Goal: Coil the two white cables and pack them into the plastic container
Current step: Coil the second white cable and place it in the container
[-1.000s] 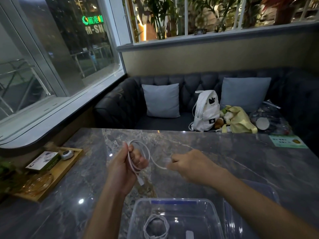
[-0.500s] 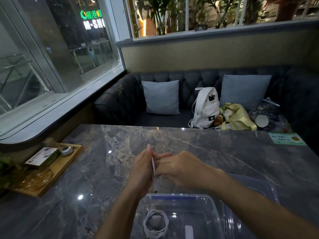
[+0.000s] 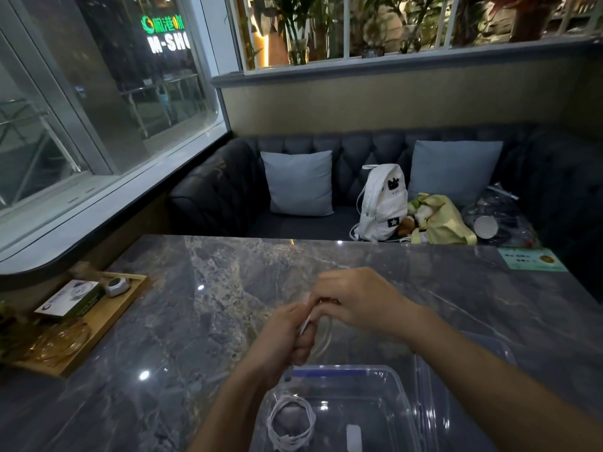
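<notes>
Your left hand [image 3: 284, 337] is curled into a fist around the second cable [image 3: 323, 342], just above the far edge of the container [image 3: 342, 369]. A thin, blurred loop of that cable bulges out to the right of your fist, and a short white piece shows at its top. Your right hand [image 3: 355, 298] sits against the left from above, with its fingers bent down and pinching the cable where the 2 hands meet. The exact grip of the fingertips is hidden.

The coiled cable [image 3: 290, 422] lies flat on the floor of the clear container, in its near left part. A small white piece [image 3: 353, 437] lies to the right of it. The container stands on the marble table [image 3: 195, 305] right in front of you, and a clear lid [image 3: 489, 350] lies beside it on the right.

A wooden tray [image 3: 129, 296] sits at the table's left edge. On the sofa [image 3: 212, 197] beyond are 2 cushions and a white backpack [image 3: 381, 203].
</notes>
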`<state>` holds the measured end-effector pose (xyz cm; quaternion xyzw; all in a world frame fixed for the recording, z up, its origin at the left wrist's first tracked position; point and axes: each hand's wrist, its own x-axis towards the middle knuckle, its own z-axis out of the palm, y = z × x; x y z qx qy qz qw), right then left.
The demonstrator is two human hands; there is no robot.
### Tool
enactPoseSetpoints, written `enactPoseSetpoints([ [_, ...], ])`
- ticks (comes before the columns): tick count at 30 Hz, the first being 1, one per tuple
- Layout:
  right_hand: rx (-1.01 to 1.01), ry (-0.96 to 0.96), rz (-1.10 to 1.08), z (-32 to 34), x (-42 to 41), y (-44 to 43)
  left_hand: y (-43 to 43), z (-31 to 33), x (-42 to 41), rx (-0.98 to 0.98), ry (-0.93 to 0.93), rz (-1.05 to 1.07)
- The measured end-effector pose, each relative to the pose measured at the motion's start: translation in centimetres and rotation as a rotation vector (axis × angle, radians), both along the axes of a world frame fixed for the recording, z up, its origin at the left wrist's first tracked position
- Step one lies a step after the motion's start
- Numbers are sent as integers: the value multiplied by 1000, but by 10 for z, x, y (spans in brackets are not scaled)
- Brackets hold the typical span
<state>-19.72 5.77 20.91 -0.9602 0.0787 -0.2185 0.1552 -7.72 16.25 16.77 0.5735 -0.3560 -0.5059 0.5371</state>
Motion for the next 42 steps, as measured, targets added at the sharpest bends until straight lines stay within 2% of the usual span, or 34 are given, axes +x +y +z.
enactPoseSetpoints([
  [8,397,-40,30,-11,1,-1,7,0,13,-10,255,-127],
  [11,596,-48,-5,-17,3,3,9,0,18,-20,342,-88],
  [17,841,-61,-54,-27,9,11,9,-4,17,-82,540,19],
  [19,802,-55,-114,-29,13,11,8,-6,15,-90,483,76],
  [20,779,-49,-131,-29,14,10,7,-7,15,-93,363,118],
  [23,732,-36,-139,-29,12,6,9,-9,20,-69,-178,200],
  [24,718,-28,-135,-29,11,5,9,-8,23,-65,-296,210],
  [26,686,-9,-130,-28,9,2,9,-5,29,-90,-412,155],
  [29,654,-5,-120,-26,9,-2,4,5,28,-161,-465,-19],
  [32,648,-32,-112,-26,8,-4,-2,13,21,-127,-516,-58],
  [34,633,-38,-128,-27,7,-6,-4,13,18,-65,-439,-77],
  [38,707,-94,-163,-31,2,-7,-7,9,10,6,-276,-8],
  [42,813,-52,-136,-25,-5,-11,-10,5,7,-16,-240,89],
])
